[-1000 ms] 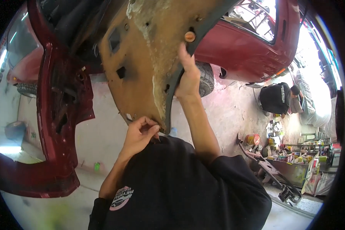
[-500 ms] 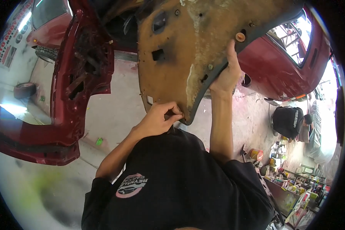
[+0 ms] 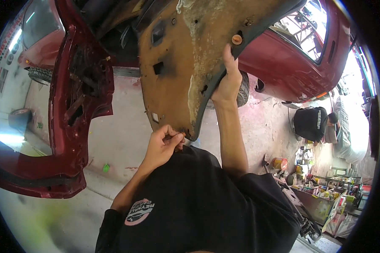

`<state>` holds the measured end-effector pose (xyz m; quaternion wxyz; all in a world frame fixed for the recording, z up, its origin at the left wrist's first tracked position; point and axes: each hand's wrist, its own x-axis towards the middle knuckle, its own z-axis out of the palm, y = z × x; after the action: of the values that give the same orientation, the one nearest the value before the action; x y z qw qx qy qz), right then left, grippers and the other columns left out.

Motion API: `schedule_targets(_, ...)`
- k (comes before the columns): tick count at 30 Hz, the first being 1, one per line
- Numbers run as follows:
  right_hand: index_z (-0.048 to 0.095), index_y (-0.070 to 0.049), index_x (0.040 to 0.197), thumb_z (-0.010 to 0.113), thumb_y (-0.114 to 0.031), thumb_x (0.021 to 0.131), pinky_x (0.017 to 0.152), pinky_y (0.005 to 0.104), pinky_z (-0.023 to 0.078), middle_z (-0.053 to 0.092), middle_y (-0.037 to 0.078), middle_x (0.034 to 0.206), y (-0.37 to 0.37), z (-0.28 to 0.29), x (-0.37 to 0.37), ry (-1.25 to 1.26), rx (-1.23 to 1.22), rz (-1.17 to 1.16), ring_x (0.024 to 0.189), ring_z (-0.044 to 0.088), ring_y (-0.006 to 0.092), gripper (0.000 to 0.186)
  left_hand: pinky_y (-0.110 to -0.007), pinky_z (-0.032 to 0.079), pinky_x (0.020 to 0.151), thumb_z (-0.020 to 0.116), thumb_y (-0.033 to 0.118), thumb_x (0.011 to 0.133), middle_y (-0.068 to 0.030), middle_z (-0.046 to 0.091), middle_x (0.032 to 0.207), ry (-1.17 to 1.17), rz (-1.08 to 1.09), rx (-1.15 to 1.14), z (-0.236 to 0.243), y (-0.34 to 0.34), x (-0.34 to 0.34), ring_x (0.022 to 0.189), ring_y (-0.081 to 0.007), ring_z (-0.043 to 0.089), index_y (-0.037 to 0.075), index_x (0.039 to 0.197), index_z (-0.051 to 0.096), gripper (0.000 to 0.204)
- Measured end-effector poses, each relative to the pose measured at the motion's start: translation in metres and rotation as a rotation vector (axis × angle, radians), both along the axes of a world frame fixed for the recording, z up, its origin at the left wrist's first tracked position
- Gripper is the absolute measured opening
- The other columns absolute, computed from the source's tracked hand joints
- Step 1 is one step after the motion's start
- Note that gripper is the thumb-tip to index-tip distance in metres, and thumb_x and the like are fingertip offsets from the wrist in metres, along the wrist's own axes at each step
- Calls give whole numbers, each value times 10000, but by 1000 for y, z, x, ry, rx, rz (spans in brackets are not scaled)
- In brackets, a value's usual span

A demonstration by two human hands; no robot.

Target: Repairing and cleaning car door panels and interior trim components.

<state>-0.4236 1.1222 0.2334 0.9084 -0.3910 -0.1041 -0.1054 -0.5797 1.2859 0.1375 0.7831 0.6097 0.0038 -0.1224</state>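
A worn brown panel (image 3: 173,76) with a dark grey edge, several holes and pale crusty patches hangs tilted in front of me. My right hand (image 3: 229,82) grips its right edge, thumb on the brown face just below a round orange plastic clip (image 3: 237,39). At the panel's bottom tip my left hand (image 3: 164,146) has thumb and forefinger pinched on a small orange piece (image 3: 183,135), which looks like another clip and is mostly hidden by the fingers. The underside of the right hand's fingers is hidden behind the panel.
A dark red car door frame (image 3: 63,143) stands at left, a red car body (image 3: 295,76) behind. A co-worker in black (image 3: 308,124) crouches at right beside a plastic-wrapped bundle (image 3: 348,130). Cans and tools (image 3: 325,189) crowd the lower right; a tyre (image 3: 20,118) lies at far left.
The view has shifted, so panel and hands sit further right than a second ago. Both hands keep their places on the panel. The orange piece now shows a little at my left fingertips.
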Motion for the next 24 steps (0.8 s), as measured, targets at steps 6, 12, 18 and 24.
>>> schedule_targets(6, 466, -74, 1453, 600, -312, 1037, 877, 347, 556, 622, 76, 1302, 7, 1, 0, 12, -29, -26, 1108, 651, 198, 498, -289, 556, 692, 626, 56, 1015, -74, 657, 858, -3, 24, 44, -9, -4, 4, 746, -128, 648, 23, 902, 521, 157)
schedule_targets(12, 449, -73, 1467, 604, -307, 1037, 880, 342, 554, 616, 73, 1309, 7, 0, -1, 11, -23, 8, 1117, 645, 192, 513, -291, 539, 663, 633, 56, 1011, -61, 648, 827, 18, -35, 70, -5, -3, 12, 715, -123, 636, 17, 880, 526, 174)
schedule_targets(18, 445, -73, 1470, 597, -301, 1041, 894, 347, 550, 608, 69, 1320, 9, -2, 0, 5, -39, 12, 1136, 637, 190, 509, -293, 531, 618, 629, 72, 1014, -55, 634, 782, 10, -233, 216, 9, 11, 26, 672, -123, 617, 15, 864, 522, 193)
schedule_targets(24, 441, -88, 1468, 594, -259, 1032, 934, 349, 516, 579, 65, 1322, 9, 4, -5, -4, -48, 41, 1150, 605, 187, 493, -296, 515, 550, 619, 102, 1025, -57, 608, 758, 117, -361, 218, 12, 14, 39, 645, -127, 589, 14, 861, 515, 213)
